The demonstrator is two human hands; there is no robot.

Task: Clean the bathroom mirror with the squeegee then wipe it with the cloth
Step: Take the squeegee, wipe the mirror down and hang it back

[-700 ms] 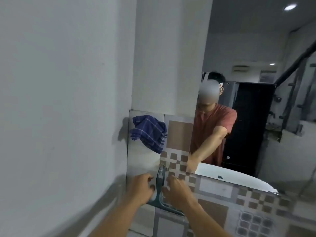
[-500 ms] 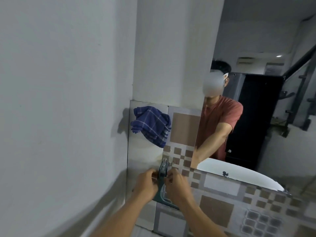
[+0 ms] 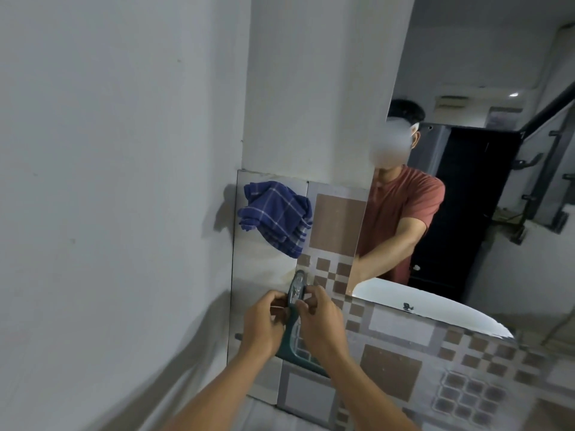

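A dark green squeegee point(image 3: 295, 334) hangs against the tiled wall, its handle top at a small hook and its blade low behind my wrists. My left hand point(image 3: 264, 325) grips the handle from the left and my right hand point(image 3: 317, 321) pinches it from the right, both closed on it. A blue checked cloth point(image 3: 277, 217) hangs on the wall tile just above the squeegee. The mirror point(image 3: 485, 73) fills the upper right and shows a person in a red shirt.
A plain white wall point(image 3: 109, 181) closes off the left. Patterned brown and grey tiles point(image 3: 389, 365) run below the mirror. A white basin rim reflection point(image 3: 435, 312) shows along the mirror's bottom edge.
My hands have slid up the squeegee handle toward its hook and closed tighter on it. The camera has turned left, shifting the mirror and cloth rightward in view.
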